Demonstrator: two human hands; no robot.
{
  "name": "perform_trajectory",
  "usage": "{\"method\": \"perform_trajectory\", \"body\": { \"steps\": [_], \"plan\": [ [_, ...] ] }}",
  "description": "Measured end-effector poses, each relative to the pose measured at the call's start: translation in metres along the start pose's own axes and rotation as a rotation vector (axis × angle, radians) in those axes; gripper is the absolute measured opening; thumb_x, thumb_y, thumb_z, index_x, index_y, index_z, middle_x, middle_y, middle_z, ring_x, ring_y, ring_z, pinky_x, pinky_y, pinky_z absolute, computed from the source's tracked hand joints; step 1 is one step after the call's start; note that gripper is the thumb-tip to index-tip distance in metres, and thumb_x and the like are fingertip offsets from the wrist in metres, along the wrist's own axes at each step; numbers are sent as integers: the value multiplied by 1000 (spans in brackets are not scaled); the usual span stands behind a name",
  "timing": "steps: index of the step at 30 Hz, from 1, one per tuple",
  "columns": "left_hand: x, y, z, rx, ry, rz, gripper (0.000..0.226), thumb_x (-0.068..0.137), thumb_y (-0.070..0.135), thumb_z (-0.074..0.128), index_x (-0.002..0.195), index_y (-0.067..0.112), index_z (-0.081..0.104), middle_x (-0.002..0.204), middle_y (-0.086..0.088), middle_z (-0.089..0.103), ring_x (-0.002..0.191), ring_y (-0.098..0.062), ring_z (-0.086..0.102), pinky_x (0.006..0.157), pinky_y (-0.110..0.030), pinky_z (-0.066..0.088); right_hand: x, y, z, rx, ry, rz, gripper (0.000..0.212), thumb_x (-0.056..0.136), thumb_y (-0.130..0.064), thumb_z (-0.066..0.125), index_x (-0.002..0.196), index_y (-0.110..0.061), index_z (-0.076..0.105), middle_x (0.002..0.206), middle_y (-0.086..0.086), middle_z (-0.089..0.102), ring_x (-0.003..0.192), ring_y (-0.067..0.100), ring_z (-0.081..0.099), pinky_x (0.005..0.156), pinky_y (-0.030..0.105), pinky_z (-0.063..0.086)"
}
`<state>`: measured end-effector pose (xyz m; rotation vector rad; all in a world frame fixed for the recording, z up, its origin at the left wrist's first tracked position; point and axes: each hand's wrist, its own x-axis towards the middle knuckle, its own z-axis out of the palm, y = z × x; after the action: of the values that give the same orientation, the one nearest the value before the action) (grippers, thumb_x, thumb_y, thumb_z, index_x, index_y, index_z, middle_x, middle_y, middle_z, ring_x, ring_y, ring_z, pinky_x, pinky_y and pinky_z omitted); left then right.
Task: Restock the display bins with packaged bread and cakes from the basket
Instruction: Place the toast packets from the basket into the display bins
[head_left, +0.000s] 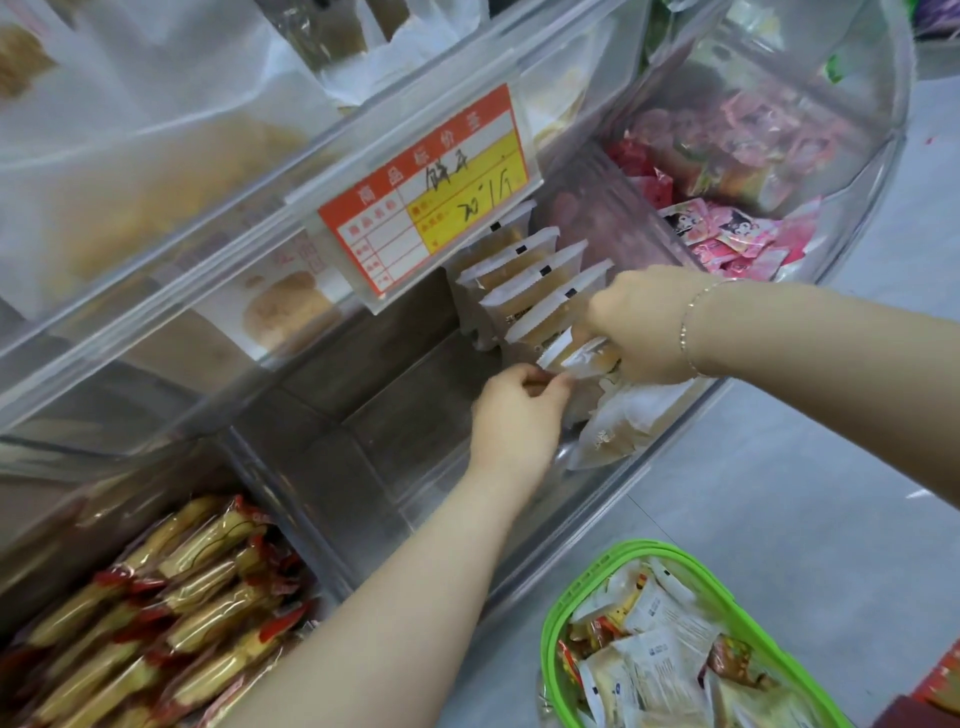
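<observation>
A row of white-edged cake packets stands upright at the back right of the clear middle bin. My right hand grips the nearest packet of that row from above. Just below it, my left hand pinches the same packet's lower left edge. More loose packets lie flat under both hands at the bin's front. The green basket sits on the floor at the lower right, holding several mixed packaged breads and cakes.
An orange and yellow price tag hangs from the shelf above the bin. The left bin holds red-and-yellow wrapped cakes; the right bin holds pink packets. Grey floor lies to the right.
</observation>
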<state>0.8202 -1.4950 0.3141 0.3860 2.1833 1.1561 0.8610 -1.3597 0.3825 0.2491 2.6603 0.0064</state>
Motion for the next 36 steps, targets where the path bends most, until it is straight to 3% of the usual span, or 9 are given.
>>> {"method": "perform_trajectory", "body": {
  "steps": [5,13,16,19,21,23,25,30,36],
  "plan": [
    [1,7,6,307,177,262,25,96,29,53,95,12,71,88,-7,71,87,-29,63,79,-41,52,-14,5,2,202,15,14,32,85,-21,54,116,-28,60,86,4,55,89,30,58,69,30,45],
    [0,1,5,338,262,441,24,97,23,52,108,13,72,94,-8,74,87,-30,67,78,-41,52,-3,-7,6,104,-40,84,21,88,-25,51,107,-17,57,72,0,40,74,26,49,64,30,40],
    [0,0,4,309,236,358,21,95,28,55,103,15,70,88,-1,72,82,-21,65,78,-36,52,1,1,6,277,-114,86,14,86,-25,56,93,-13,51,73,1,47,72,26,53,62,31,45],
    [2,-3,6,310,144,169,31,93,40,53,88,12,65,83,-3,68,83,-22,61,75,-33,49,-5,18,-4,660,-220,87,27,76,-34,67,87,-9,64,79,0,60,75,21,56,72,38,49],
    [1,-9,8,206,23,-12,31,94,34,53,80,9,63,80,-9,69,85,-29,65,78,-38,54,-14,23,-9,781,-116,94,25,76,-28,68,96,-14,66,90,-3,65,86,18,61,84,36,51],
    [-5,-11,9,93,-83,-129,10,90,17,54,84,13,61,82,-9,69,85,-30,67,78,-45,57,-22,25,-7,645,103,84,27,80,-14,63,106,-20,61,100,-5,61,92,18,58,84,34,49],
    [-8,-14,8,108,-194,-159,16,82,9,58,93,20,57,88,-5,67,89,-29,66,82,-44,56,-37,23,-4,488,209,42,27,78,-9,57,97,-28,62,98,-8,54,86,15,52,77,29,43],
    [-11,-13,12,114,-222,-137,20,73,29,80,84,20,66,78,6,68,76,-14,63,71,-29,50,-56,13,10,274,83,9,30,84,-27,59,109,-41,61,115,-9,53,102,13,51,90,32,46],
    [-2,-13,25,-25,-182,-231,16,76,18,79,76,18,63,84,-2,72,83,-18,65,81,-33,53,-49,-10,17,159,144,160,26,85,-30,52,109,-30,62,108,-3,57,99,25,59,70,30,44]
  ]
}}
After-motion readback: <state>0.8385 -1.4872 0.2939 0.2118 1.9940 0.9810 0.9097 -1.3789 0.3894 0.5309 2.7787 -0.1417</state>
